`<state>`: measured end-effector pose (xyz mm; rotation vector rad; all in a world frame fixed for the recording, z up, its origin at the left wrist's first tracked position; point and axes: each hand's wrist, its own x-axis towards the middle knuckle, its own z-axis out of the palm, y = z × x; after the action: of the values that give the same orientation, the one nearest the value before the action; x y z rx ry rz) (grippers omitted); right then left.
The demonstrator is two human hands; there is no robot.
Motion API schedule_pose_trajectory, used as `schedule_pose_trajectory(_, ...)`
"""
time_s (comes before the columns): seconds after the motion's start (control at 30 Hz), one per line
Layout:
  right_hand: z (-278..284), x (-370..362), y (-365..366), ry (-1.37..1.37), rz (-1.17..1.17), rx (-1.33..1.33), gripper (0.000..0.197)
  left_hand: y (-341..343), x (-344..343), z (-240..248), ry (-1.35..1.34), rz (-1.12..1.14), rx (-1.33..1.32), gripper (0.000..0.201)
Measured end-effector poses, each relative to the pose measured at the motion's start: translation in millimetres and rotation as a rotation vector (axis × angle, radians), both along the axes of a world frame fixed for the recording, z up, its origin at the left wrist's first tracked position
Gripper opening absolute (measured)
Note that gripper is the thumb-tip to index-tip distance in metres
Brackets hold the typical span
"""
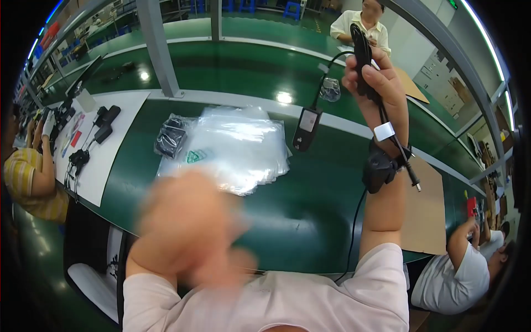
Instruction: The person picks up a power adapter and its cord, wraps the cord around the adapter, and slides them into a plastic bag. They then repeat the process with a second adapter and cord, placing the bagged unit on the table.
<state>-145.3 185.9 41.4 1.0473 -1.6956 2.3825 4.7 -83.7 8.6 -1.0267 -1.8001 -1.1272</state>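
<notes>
My right hand (387, 83), raised at the upper right, is closed around a coiled black cable (362, 50). From that coil a black power adapter (307, 128) with a pale label hangs over the green table. The cable's other end trails down past my wrist, carrying a white tag (384, 131) and ending in a barrel plug (415, 183). My left hand (202, 227) is smeared by motion near my chest, so its fingers cannot be made out. Beyond it lies a stack of clear plastic bags (238, 146), with a bagged black item (170, 137) at its left edge.
A black device (380, 169) with a cord is strapped to my right wrist. Brown cardboard (426, 210) lies to the right. Adapters (103, 131) sit on a white sheet at left, beside a co-worker (33, 171). Another bagged item (330, 88) lies farther off. Metal posts (157, 47) stand ahead.
</notes>
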Motion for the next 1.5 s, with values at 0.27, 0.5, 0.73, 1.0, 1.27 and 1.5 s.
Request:
schedule_pose_trajectory(0.27, -17.5, 47.7, -51.8, -0.198, 0.537, -0.421, 0.038, 68.0, -93.5, -122.6, -1.225, -0.89, 0.682, 0.079)
schedule_pose_trajectory(0.5, -48.3, 61.7, -27.1, -0.327, 0.481, -0.31, 0.049, 7.0, -112.0, -111.1, -0.776, -0.944, 1.054, 0.059)
schedule_pose_trajectory(0.73, -81.6, 23.7, -56.2, -0.169, -0.137, 0.414, 0.039, -12.8, -98.8, -94.3, -0.856, -0.442, 1.112, 0.039)
schedule_pose_trajectory(1.0, -119.0, 14.6, -83.1, 0.003, -0.229, 0.436, 0.036, 31.2, -95.7, -98.7, -0.879, -0.2, 0.75, 0.053)
schedule_pose_trajectory(1.27, -118.1, 17.4, -83.6, -0.292, 0.023, 0.197, 0.038, 26.3, -91.2, -100.2, -0.873, -0.13, 0.761, 0.051)
schedule_pose_trajectory(1.5, -117.5, 18.2, -82.5, 0.001, -0.068, 0.387, 0.033, 26.2, -91.8, -100.1, -0.895, -0.2, 0.775, 0.053)
